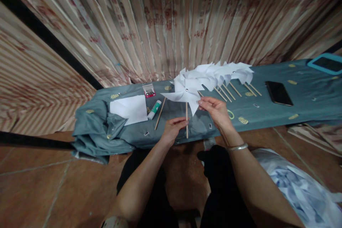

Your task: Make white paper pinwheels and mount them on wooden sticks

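Note:
A white paper pinwheel (184,94) is held upright in front of me, a silver pin at its centre. My left hand (173,128) pinches its thin wooden stick low down. With thumb and fingertips, my right hand (213,108) grips the edge of a paper blade on the right side. Behind it, several more white pinwheels (227,73) lie overlapping in a row, their sticks pointing towards me. Left of the held pinwheel are a loose wooden stick (160,114), a green and white glue stick (154,109), and a small red box (149,91) with metal pins.
White paper sheets (133,108) lie on the left of the green cloth-covered surface (256,114). To the right are a green ring-shaped handle (231,114), a black phone (279,93) and a blue-framed tablet (327,63). A plastic bag (296,188) stands on the floor. Curtains (171,25) hang behind.

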### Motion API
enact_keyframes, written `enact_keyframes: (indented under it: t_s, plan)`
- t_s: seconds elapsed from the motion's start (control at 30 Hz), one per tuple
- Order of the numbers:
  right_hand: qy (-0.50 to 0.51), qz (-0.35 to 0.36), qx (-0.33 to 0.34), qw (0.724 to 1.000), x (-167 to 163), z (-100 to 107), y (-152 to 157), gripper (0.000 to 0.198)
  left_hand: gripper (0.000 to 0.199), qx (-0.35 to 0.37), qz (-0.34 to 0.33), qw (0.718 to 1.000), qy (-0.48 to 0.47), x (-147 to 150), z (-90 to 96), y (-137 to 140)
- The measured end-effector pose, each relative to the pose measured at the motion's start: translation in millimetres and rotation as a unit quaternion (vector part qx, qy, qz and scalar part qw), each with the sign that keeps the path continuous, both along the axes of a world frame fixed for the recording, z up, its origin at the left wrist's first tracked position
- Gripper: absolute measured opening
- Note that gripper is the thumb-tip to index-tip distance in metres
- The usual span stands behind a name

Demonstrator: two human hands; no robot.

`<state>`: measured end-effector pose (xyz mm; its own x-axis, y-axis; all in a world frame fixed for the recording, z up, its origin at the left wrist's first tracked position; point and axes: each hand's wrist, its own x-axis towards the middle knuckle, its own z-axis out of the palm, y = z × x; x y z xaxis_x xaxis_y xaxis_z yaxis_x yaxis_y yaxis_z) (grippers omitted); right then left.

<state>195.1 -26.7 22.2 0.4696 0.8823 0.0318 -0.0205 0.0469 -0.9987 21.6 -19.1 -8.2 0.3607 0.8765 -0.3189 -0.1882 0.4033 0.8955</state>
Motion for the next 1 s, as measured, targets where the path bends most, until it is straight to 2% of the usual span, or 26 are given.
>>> enact_keyframes:
  t_s: [1.0]
  plan:
    - [0.07,0.064,-0.013,0.995,-22,0,1,0.044,0.036,0.001,0.009,1.0,-0.014,0,3.0,0]
